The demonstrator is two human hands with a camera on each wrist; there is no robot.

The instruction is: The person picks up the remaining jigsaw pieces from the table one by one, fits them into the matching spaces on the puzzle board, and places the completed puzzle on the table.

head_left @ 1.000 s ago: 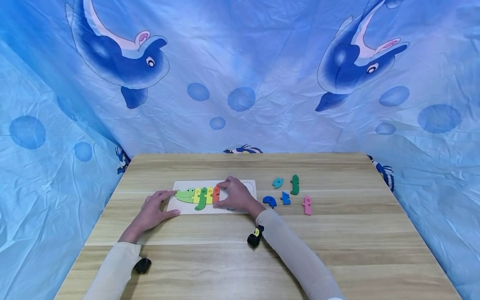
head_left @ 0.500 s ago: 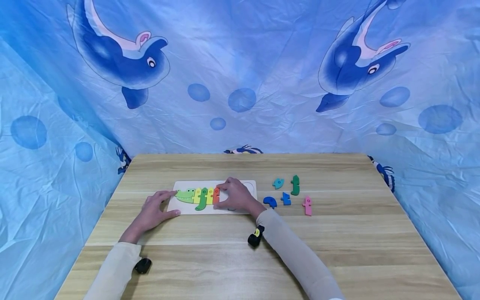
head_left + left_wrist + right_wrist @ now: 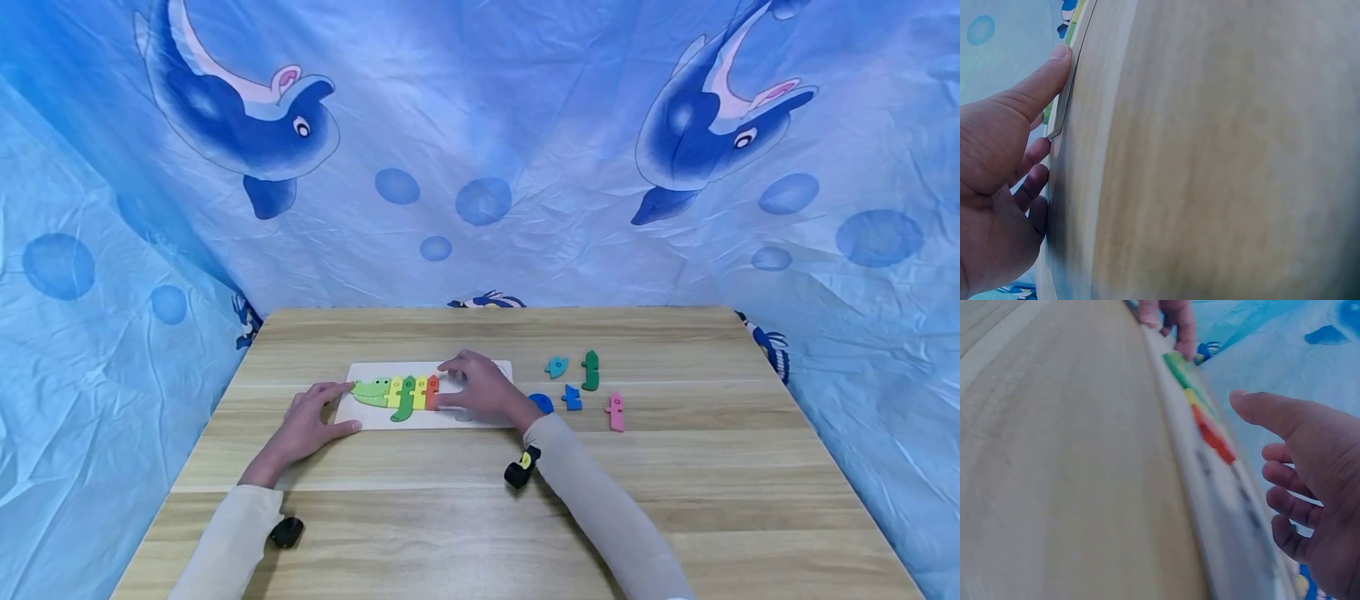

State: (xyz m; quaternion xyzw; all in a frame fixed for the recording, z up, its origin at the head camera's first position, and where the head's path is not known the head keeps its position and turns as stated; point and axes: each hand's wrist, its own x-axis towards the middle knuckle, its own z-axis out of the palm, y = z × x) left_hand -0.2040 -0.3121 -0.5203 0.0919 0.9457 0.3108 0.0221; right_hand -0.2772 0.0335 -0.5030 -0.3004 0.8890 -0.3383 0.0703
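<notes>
Fingers (image 3: 1286,478) (R) off board (image 3: 1216,506), R cam

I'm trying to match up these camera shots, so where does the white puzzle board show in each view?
Head: the white board lies left of centre, below mid-height.
Left wrist: only a narrow strip of the white board shows, slanting along the upper left.
Right wrist: the white board slants from top centre to the bottom, right of centre.
Shared landmark: the left hand, large at left in the left wrist view, at top in the right.
</notes>
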